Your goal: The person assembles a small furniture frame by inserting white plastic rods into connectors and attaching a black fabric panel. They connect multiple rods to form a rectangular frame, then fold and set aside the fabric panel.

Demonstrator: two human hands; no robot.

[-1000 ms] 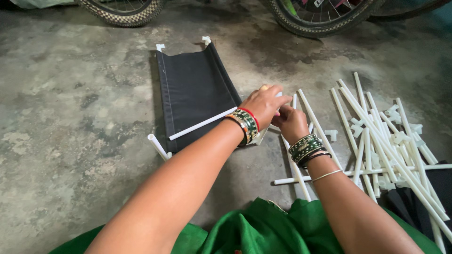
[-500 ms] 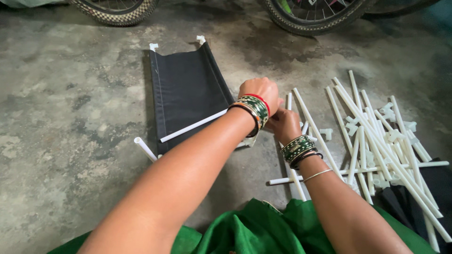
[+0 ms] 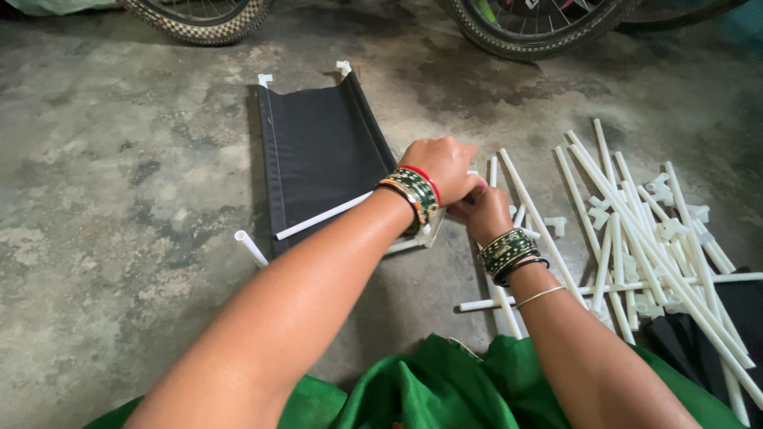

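Note:
A black fabric panel (image 3: 318, 151) lies flat on the concrete floor, with white tubes and corner pieces along its edges. Across its near end rests a loose white tube (image 3: 322, 217), slanting up to the right and passing under my left wrist. My left hand (image 3: 441, 163) is curled shut at the panel's near right corner, over the end of that tube. My right hand (image 3: 485, 210) presses against it from below, fingers closed on a small white piece that is mostly hidden. A white corner piece (image 3: 427, 235) shows just under my left wrist.
A heap of white tubes and connectors (image 3: 644, 230) lies to the right, beside a fold of black cloth (image 3: 743, 314). Two bicycle wheels (image 3: 199, 12) (image 3: 532, 28) stand at the far edge. A short tube end (image 3: 250, 248) pokes out left of the panel. Green clothing (image 3: 429, 389) covers my lap.
Both hands have stayed together at the panel's near right corner. My left hand has rolled further over the top of the right one. The slanting tube has barely shifted.

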